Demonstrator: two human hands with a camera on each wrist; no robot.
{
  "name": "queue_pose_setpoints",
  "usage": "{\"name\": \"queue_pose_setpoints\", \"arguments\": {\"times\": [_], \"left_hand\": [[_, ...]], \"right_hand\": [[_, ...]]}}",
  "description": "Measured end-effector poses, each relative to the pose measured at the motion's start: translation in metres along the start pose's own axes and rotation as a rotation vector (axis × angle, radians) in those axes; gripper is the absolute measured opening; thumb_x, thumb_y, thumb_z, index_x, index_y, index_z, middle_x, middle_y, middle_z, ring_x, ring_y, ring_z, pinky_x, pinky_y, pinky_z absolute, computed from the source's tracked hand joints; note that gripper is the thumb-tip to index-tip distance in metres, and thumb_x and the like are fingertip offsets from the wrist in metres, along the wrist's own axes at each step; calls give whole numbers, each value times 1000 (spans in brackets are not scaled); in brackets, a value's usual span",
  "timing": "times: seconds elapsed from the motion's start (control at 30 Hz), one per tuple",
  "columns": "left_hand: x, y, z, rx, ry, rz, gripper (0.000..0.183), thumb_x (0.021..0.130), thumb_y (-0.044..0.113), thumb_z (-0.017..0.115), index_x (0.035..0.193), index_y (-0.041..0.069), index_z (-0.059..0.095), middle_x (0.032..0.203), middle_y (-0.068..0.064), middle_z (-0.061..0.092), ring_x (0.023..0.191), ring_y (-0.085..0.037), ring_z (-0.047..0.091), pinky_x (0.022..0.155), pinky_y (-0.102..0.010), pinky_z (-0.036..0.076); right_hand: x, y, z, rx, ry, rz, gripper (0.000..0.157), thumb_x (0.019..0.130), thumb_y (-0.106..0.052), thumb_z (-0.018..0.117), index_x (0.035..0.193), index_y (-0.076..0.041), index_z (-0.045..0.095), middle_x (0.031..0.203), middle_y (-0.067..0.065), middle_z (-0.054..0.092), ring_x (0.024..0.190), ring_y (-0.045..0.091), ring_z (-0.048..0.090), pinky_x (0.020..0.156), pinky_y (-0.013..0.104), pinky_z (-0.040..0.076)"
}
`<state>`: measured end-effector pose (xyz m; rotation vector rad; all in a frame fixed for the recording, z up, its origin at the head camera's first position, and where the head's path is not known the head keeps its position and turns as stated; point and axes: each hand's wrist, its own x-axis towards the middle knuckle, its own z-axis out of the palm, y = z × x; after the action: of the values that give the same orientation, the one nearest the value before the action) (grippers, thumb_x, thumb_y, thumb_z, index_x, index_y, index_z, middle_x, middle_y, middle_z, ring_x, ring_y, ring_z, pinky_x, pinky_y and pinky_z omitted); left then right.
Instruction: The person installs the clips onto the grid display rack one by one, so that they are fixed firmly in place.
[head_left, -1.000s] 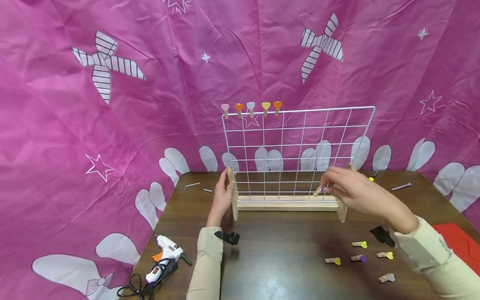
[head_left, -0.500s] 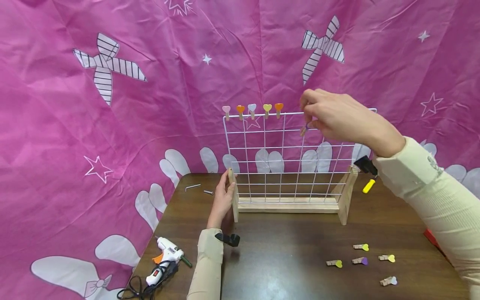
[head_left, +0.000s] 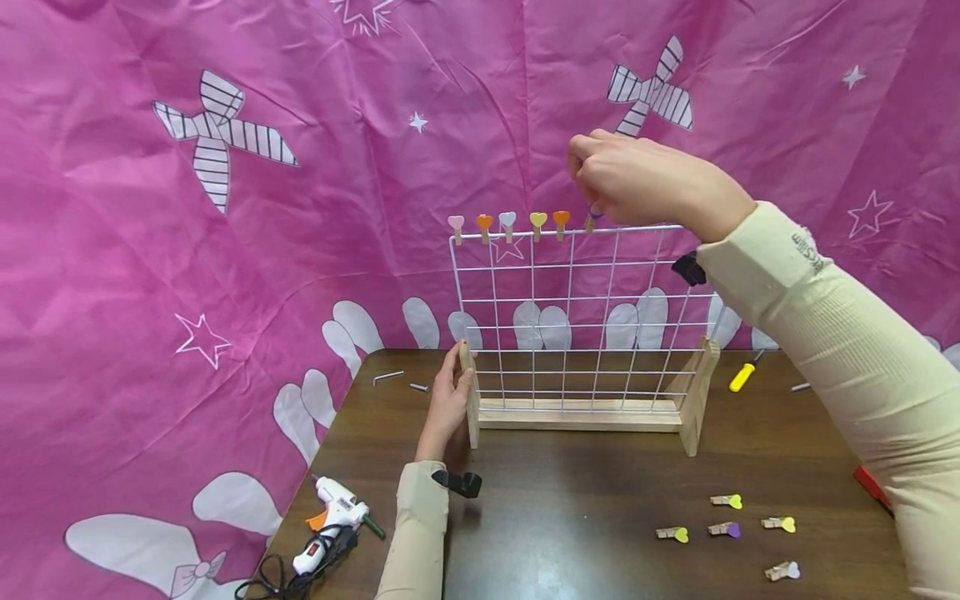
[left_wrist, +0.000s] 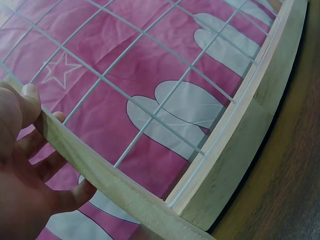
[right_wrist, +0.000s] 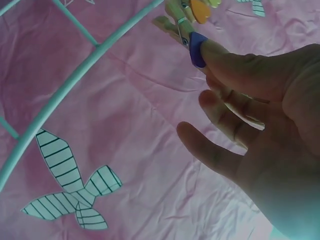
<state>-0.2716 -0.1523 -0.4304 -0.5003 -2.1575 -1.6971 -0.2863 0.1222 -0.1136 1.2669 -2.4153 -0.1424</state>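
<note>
My right hand (head_left: 641, 179) pinches a small wooden clothespin (head_left: 590, 224) at the top bar of a white wire grid (head_left: 555, 325). In the right wrist view the purple heart (right_wrist: 198, 50) on this clothespin sits under the thumb, and its jaws are spread close to the bar. Several heart clothespins, among them a pink one (head_left: 456, 223), are clipped along the bar to the left. My left hand (head_left: 446, 404) holds the left wooden upright (head_left: 469, 408) of the grid's stand; in the left wrist view its fingers lie around the upright's edge.
On the table's right lie several loose heart clothespins, including a purple one (head_left: 724, 529) and a white one (head_left: 783, 571). A glue gun (head_left: 337, 504) with its cord lies at the left. Behind the stand are a hex key (head_left: 387, 377) and a yellow-handled screwdriver (head_left: 742, 377).
My right hand has carried the purple-heart clothespin from low in front of the grid up and leftward to the top bar, beside the clipped row. The left hand stays on the upright.
</note>
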Motion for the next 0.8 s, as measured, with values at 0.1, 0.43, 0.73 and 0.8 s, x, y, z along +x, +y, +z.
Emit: {"name": "queue_pose_setpoints", "arguments": {"times": [0.1,0.43,0.73,0.8], "left_hand": [[0,-1,1,-2,2,-6,47,95,-2,43,140,-4,30,127,-23,50,120,-40,43,98,-49,38],[1,-3,3,-28,17,-30,47,95,-3,43,140,1,31,128,-23,49,119,-32,45,97,-48,39],[2,-3,4,-13,10,-51,47,96,-1,42,141,3,31,129,-19,50,122,-29,43,99,-47,37],[3,-3,4,-13,6,-52,47,96,-1,42,141,3,31,129,-19,50,122,-30,43,99,-47,37]], "right_hand": [[5,3,4,-1,-11,-37,24,72,12,46,57,-5,52,90,10,48,82,30,43,65,36,37],[14,9,9,5,-45,-85,22,73,12,46,56,-2,53,84,14,48,76,34,43,73,40,36],[-11,4,13,65,-72,124,17,82,-10,65,96,1,65,100,15,48,91,32,46,73,46,44],[-24,3,16,86,-25,148,20,84,-10,64,100,0,64,100,14,48,91,30,45,74,46,44]]}}
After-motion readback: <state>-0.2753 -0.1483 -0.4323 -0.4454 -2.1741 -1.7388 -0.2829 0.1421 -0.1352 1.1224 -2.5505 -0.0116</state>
